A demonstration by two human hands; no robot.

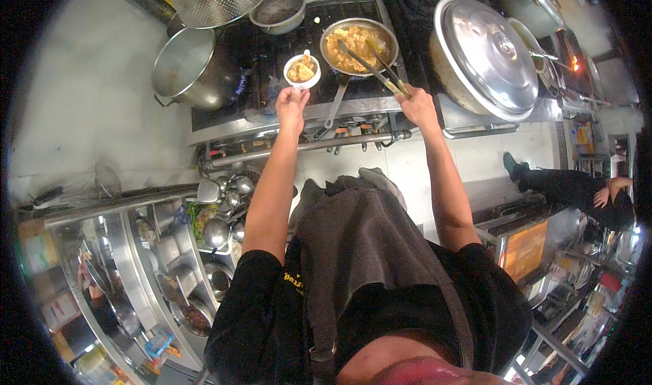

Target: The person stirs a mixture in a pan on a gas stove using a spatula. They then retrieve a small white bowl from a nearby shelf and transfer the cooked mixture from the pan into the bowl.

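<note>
My left hand (292,107) grips the near side of a small white bowl (302,84) with lug handles, held over the stove. Golden chunks of food (302,70) fill it. In my right hand (418,108) are metal tongs (374,70) with yellowish handle ends. Their two arms are spread, and the tips reach into a steel frying pan (326,61). Chunky food in yellow-brown sauce (356,42) covers the pan's bottom. The pan's long handle (336,102) points toward me between my hands, touched by neither.
A deep stockpot (178,71) stands left on the stove (265,97), near a blue flame. Behind are a perforated steel strainer (214,0) and a small dark-bottomed pot (277,25). A large lidded pot (481,53) sits right. Another person (565,189) stands farther right; ladles (216,232) hang left.
</note>
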